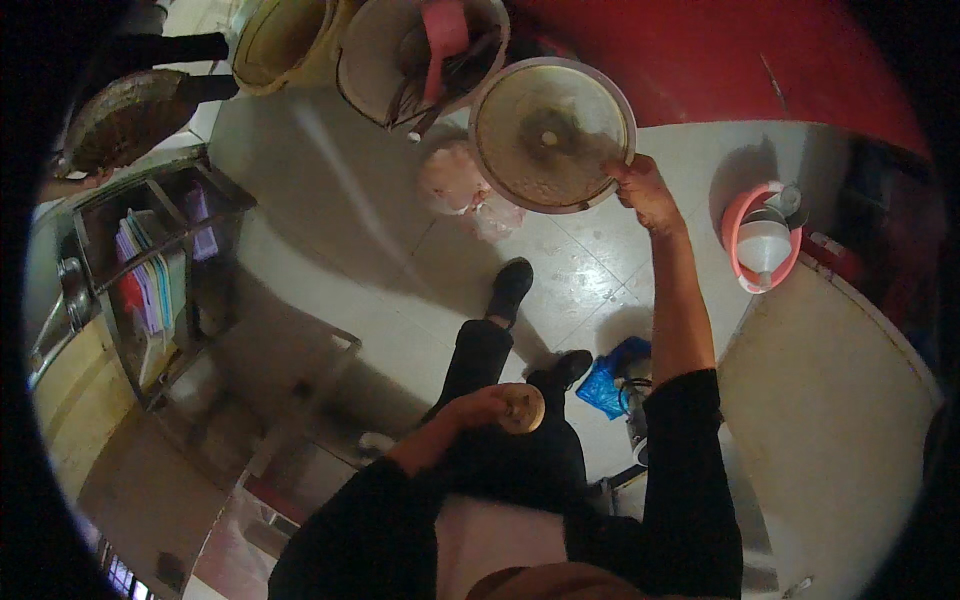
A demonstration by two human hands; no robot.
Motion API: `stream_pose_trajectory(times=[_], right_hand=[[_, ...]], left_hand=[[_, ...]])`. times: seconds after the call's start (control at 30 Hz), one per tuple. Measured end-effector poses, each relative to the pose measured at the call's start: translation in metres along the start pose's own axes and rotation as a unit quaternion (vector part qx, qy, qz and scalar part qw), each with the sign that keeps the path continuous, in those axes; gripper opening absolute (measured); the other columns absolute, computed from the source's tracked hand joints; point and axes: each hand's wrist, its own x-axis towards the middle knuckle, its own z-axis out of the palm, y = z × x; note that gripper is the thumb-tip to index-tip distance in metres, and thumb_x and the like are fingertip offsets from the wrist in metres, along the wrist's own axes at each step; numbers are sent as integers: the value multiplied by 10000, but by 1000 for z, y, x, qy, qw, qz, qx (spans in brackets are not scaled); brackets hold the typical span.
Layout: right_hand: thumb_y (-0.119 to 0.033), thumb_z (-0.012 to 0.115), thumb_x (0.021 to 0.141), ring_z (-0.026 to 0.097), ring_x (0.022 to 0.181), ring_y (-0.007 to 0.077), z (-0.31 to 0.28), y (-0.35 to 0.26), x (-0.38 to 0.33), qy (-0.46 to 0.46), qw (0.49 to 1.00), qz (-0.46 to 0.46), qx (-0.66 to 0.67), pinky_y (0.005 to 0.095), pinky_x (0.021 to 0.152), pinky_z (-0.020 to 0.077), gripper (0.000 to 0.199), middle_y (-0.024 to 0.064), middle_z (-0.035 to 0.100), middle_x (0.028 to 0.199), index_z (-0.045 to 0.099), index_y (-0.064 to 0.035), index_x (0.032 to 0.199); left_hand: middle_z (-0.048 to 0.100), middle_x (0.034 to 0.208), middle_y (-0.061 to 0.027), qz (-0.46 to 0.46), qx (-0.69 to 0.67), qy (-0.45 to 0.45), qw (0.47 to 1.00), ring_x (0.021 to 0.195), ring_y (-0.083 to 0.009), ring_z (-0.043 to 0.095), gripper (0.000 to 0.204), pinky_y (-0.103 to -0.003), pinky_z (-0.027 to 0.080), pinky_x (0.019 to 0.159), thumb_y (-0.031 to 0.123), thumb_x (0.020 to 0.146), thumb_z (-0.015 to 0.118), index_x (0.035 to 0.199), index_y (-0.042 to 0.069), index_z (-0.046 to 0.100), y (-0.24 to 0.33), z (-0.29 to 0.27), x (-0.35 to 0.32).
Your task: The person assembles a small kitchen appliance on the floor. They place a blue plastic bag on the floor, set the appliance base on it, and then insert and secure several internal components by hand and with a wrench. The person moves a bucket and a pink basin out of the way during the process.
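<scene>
My right hand point(648, 195) is stretched forward and grips the rim of a large round pot lid point(530, 110). The lid has a pale rim, a small knob in its middle and dull, stained patches. Low in front of my body, my left hand point(478, 408) is closed on the edge of a small round dish point(527, 408) with a pale rim. What lies inside the dish is too dim to make out. Below and behind the lid, pinkish plastic bags point(450, 178) rest on the tiled floor.
A bucket point(365, 60) holding a pink scoop point(445, 28) stands beyond the lid, beside a yellowish container point(285, 45). A pink basin point(735, 235) is at the right, a blue bag point(605, 382) near my foot. Metal shelving point(225, 185) lines the left.
</scene>
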Motion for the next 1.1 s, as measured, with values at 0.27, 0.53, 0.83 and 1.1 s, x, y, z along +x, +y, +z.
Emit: stream_pose_trajectory(times=[0.27,0.53,0.83,1.1], right_hand=[[-242,700,850,361,464,43,22,38,-103,135,971,24,198,251,423,268,234,-59,462,571,603,-54,751],[-211,721,850,350,475,45,14,74,-187,236,896,-12,377,242,434,253,206,-57,457,577,618,-67,744],[-157,788,774,339,463,34,12,85,-226,299,820,-37,487,229,431,232,157,-65,509,605,662,-62,778],[-191,742,805,417,471,69,80,116,-317,393,686,56,610,245,430,303,170,-17,561,662,636,-62,770]], left_hand=[[584,1216,-77,-37,31,3,999,1112,-195,577,727,-344,465,950,352,752,765,1328,29,462,11,18,5],[590,1205,-83,-125,56,73,988,1101,-194,584,776,-342,435,997,409,752,750,1342,10,442,35,22,1],[569,1246,-89,-241,318,114,910,1132,-219,566,706,-377,441,1000,390,809,703,1354,29,436,105,31,2],[522,1298,-113,-212,206,91,951,1174,-256,532,724,-409,413,1030,399,801,714,1361,35,434,129,51,-35]])
